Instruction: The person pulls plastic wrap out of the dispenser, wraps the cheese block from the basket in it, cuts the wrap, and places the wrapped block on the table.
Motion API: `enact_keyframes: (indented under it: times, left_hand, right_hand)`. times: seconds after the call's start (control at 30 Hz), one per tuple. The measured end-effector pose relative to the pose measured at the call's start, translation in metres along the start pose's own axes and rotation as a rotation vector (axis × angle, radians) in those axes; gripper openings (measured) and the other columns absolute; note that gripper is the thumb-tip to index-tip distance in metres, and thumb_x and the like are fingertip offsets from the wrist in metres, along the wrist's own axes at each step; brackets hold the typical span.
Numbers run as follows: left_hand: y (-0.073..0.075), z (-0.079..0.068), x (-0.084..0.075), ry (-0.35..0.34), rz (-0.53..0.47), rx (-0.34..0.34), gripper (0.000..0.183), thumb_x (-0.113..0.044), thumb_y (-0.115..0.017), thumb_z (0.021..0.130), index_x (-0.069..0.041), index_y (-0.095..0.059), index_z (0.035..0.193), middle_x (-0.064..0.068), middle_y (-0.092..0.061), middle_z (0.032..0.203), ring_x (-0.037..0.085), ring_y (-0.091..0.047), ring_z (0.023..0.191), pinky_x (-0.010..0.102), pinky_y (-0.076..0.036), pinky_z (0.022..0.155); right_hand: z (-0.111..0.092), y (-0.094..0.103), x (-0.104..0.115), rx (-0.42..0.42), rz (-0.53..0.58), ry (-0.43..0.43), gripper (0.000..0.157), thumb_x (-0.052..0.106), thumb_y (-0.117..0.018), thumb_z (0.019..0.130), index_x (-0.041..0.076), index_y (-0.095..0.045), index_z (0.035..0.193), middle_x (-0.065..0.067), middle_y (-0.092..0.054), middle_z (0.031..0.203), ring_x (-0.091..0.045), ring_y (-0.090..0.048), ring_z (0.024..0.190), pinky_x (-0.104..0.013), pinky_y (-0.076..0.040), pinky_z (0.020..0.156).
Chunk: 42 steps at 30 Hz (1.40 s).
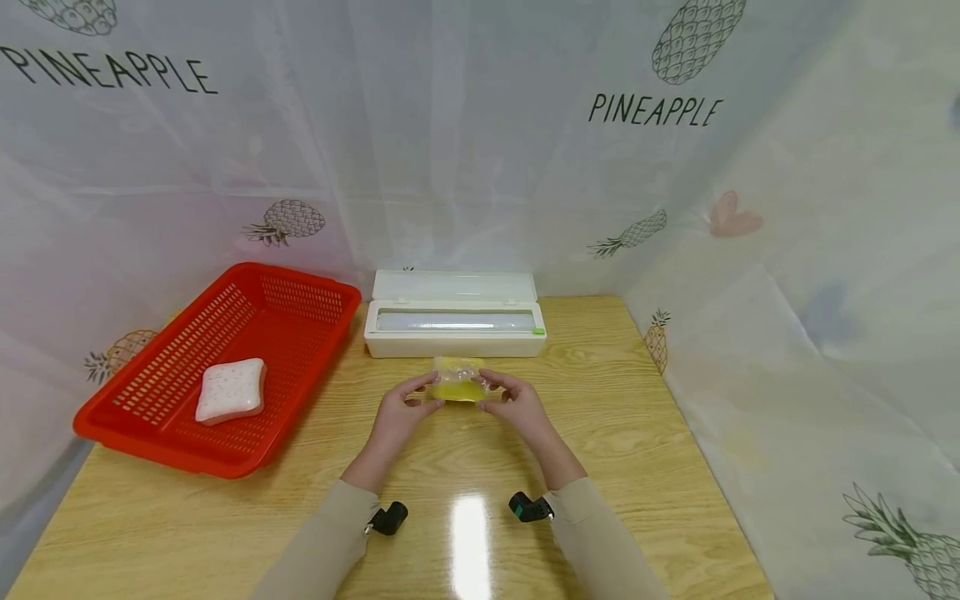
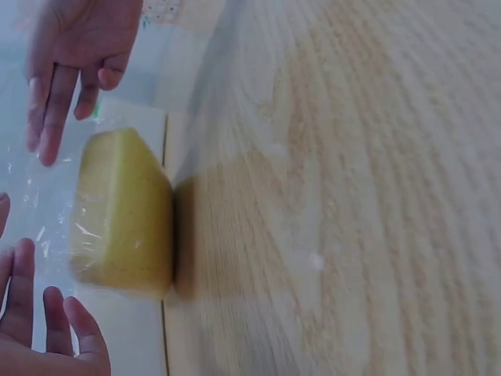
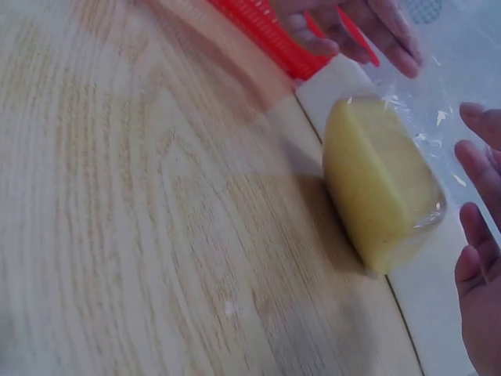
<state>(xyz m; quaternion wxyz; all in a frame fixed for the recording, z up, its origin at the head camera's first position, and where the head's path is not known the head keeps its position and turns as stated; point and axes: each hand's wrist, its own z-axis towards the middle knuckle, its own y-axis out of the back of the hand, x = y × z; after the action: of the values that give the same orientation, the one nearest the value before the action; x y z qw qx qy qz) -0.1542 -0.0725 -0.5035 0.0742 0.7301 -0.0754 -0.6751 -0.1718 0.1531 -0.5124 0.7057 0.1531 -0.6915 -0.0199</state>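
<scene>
Beige long sleeves [image 1: 318,542] come in from the bottom edge of the frame, with small black devices [image 1: 390,518] strapped at the inner wrists. Between the hands, at the centre of the frame, is a smooth yellow block [image 1: 459,390] with clear, glinting plastic film [image 1: 461,373] over it. To its left, the left hand [image 1: 396,412] has its fingers loosely extended, thumb and forefinger tips apart beside the film; the right hand [image 1: 521,410] mirrors it. How firmly either touches the film, I cannot tell.

Directly behind the block, blocking the way further back, stands a long white rectangular box [image 1: 450,345], lid [image 1: 453,286] raised, showing a shiny roll of clear film [image 1: 465,322] and a green tab [image 1: 539,332] at its right end. On the left of the frame, a red perforated plastic basket [image 1: 288,333] contains a white, speckled, toast-shaped slice [image 1: 232,390]. All this is on a light wood-grain table [image 1: 645,467], with a bright reflection at bottom centre.

Pale printed curtains [image 1: 487,167] close off the back and right, bearing pineapple drawings and a pink heart [image 1: 733,217]. Black capitals read "PINEAPPLE" at upper left and again at upper right.
</scene>
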Motion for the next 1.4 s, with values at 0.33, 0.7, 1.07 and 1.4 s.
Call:
enact_keyframes:
  times: [0.33, 0.7, 1.07, 1.4]
  left_hand:
    - [-0.006, 0.022, 0.007, -0.086, -0.080, 0.037, 0.068, -0.005, -0.076, 0.084, -0.009, -0.046, 0.145, 0.007, -0.061, 0.131, 0.028, -0.046, 0.124, 0.048, -0.040, 0.099]
    - [-0.006, 0.031, 0.014, -0.139, 0.083, 0.047, 0.046, -0.010, -0.080, 0.081, -0.012, -0.065, 0.124, 0.008, -0.057, 0.130, 0.027, -0.047, 0.119, 0.045, -0.044, 0.092]
    - [-0.001, 0.044, 0.021, -0.300, 0.521, 0.260, 0.070, -0.027, -0.087, 0.074, -0.017, -0.057, 0.137, 0.008, -0.047, 0.133, 0.033, -0.032, 0.128, 0.056, -0.033, 0.105]
    - [-0.005, 0.058, 0.035, -0.317, 0.603, 0.282, 0.070, -0.004, -0.080, 0.080, -0.010, -0.049, 0.142, 0.010, -0.043, 0.129, 0.033, -0.034, 0.126, 0.051, -0.033, 0.106]
  right_hand:
    - [0.021, -0.009, -0.009, -0.056, 0.101, 0.064, 0.062, 0.007, -0.076, 0.085, 0.005, -0.044, 0.138, -0.004, -0.067, 0.121, -0.024, -0.053, 0.110, -0.038, -0.038, 0.089]
    - [0.026, -0.018, -0.024, -0.059, -0.117, 0.187, 0.046, 0.013, -0.080, 0.082, 0.014, -0.063, 0.125, -0.002, -0.062, 0.119, -0.023, -0.045, 0.114, -0.050, -0.033, 0.101]
    - [0.041, -0.012, -0.023, 0.174, -0.363, 0.187, 0.064, 0.027, -0.088, 0.073, 0.019, -0.063, 0.131, 0.002, -0.049, 0.119, -0.021, -0.039, 0.118, -0.046, -0.037, 0.099]
    - [0.045, -0.013, -0.036, 0.201, -0.365, 0.190, 0.075, 0.013, -0.086, 0.076, 0.011, -0.051, 0.142, -0.008, -0.041, 0.132, -0.028, -0.038, 0.126, -0.046, -0.034, 0.107]
